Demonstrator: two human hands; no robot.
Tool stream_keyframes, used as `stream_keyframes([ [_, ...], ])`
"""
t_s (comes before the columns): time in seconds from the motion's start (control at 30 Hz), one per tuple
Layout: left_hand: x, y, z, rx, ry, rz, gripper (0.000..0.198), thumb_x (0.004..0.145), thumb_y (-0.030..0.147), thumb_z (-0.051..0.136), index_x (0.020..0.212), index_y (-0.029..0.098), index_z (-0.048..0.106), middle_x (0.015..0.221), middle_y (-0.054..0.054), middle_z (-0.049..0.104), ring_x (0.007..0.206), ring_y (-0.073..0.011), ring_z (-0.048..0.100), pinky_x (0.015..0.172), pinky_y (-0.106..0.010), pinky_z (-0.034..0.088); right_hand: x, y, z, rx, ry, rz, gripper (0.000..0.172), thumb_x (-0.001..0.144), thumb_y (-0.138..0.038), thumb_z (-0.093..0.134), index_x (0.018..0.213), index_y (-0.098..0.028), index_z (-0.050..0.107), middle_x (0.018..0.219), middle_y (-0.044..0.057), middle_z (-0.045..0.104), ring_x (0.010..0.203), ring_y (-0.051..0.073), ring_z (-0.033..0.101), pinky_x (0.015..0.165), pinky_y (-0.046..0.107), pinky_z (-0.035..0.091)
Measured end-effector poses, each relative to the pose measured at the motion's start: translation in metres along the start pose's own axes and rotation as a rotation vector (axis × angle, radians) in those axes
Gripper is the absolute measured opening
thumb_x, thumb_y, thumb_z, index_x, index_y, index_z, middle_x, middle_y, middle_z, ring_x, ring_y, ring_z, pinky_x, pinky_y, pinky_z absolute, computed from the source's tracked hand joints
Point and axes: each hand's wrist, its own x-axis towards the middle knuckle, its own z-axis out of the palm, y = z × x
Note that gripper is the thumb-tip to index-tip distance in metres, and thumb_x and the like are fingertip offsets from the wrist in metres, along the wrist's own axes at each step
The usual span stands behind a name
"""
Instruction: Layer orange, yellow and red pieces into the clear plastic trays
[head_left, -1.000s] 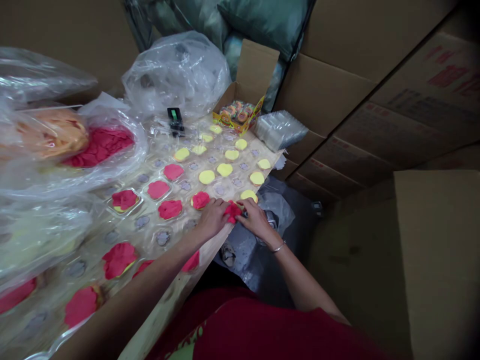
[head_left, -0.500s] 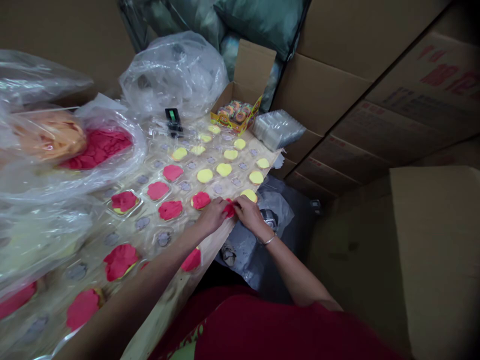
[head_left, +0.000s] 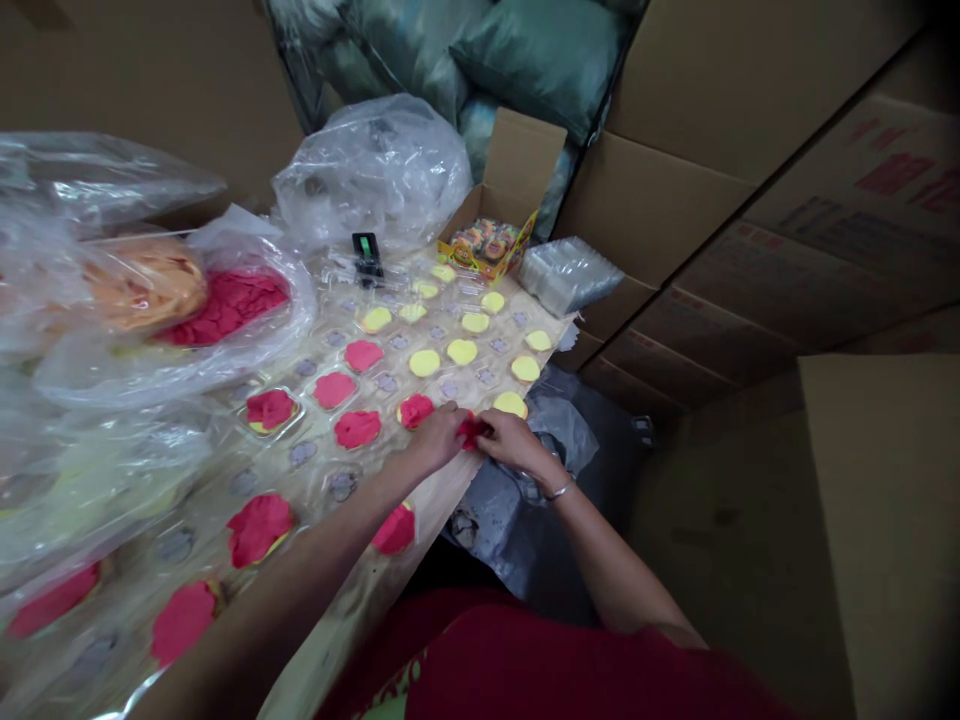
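Note:
Between the fingertips of both hands is a soft red piece [head_left: 469, 432], thin and wavy like the other red pieces, at the table's right edge. My left hand [head_left: 439, 437] pinches its left side and my right hand [head_left: 511, 438] its right side. A bracelet circles my right wrist. Just left of my left hand, a red piece [head_left: 415, 411] lies on a yellow one in a clear tray. Beyond my right hand sits a yellow disc [head_left: 511, 404]. More red pieces [head_left: 358, 429] and yellow discs [head_left: 424, 362] lie in rows of clear plastic trays.
An open bag of red pieces [head_left: 236, 305] and a bag of orange pieces [head_left: 146, 283] stand left. At the back are a display box [head_left: 487, 245], a black tool with a green part [head_left: 367, 258] and stacked clear trays [head_left: 568, 273]. Cardboard cartons [head_left: 675, 200] rise on the right.
The view has shifted slightly, so everything sits a little lower and further right. Both hands still hold the red piece, with a slightly wider gap between them.

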Motion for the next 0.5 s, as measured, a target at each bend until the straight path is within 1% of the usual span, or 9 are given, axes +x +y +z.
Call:
stream_keyframes([
  [0.13,-0.004,-0.004,-0.004,-0.014,-0.017,0.031,0.018,0.087,0.016,0.049,0.094,0.015,0.065,0.097,-0.01,0.062,0.091,-0.0221,0.061,0.08,-0.032,0.047,0.003,-0.01,0.006,-0.141,0.063,0.059,0.011,0.081,-0.018,0.058,0.091,-0.017,0.064,0.09,0.006,0.066,0.082,0.019,0.059,0.066,0.026,0.036],
  [0.2,-0.006,-0.006,-0.007,-0.04,-0.048,0.063,0.016,0.086,0.018,0.051,0.094,0.017,0.065,0.098,-0.009,0.063,0.093,-0.0215,0.061,0.083,-0.032,0.047,0.004,-0.015,0.009,-0.19,0.073,0.076,0.012,0.083,-0.017,0.056,0.093,-0.018,0.063,0.092,0.007,0.066,0.083,0.019,0.06,0.066,0.026,0.036],
  [0.3,-0.009,-0.007,-0.009,-0.038,-0.086,0.08,0.016,0.081,0.02,0.056,0.095,0.02,0.065,0.098,-0.008,0.063,0.093,-0.0216,0.062,0.083,-0.032,0.048,0.003,-0.019,0.013,-0.245,0.031,0.069,0.015,0.085,-0.016,0.053,0.094,-0.018,0.064,0.093,0.008,0.067,0.084,0.02,0.062,0.066,0.027,0.036],
  [0.37,-0.01,-0.005,-0.008,-0.008,-0.094,0.05,0.019,0.08,0.018,0.055,0.096,0.02,0.065,0.098,-0.008,0.063,0.093,-0.0223,0.062,0.081,-0.032,0.048,0.002,-0.019,0.013,-0.268,-0.021,0.052,0.018,0.084,-0.014,0.051,0.094,-0.018,0.066,0.092,0.009,0.068,0.084,0.02,0.063,0.066,0.027,0.036],
  [0.43,-0.01,-0.002,-0.006,0.023,-0.09,0.009,0.022,0.079,0.015,0.054,0.099,0.019,0.064,0.1,-0.01,0.063,0.094,-0.0239,0.062,0.08,-0.033,0.048,0.003,-0.017,0.01,-0.252,-0.065,0.031,0.019,0.084,-0.013,0.051,0.093,-0.018,0.067,0.09,0.009,0.069,0.082,0.02,0.063,0.067,0.027,0.036],
  [0.5,-0.009,0.0,-0.002,0.016,-0.07,-0.019,0.024,0.081,0.016,0.053,0.103,0.016,0.063,0.103,-0.013,0.063,0.096,-0.0264,0.062,0.081,-0.036,0.049,0.01,-0.011,0.004,-0.192,-0.058,0.033,0.016,0.084,-0.015,0.053,0.089,-0.018,0.067,0.087,0.007,0.068,0.08,0.019,0.063,0.066,0.026,0.037],
])
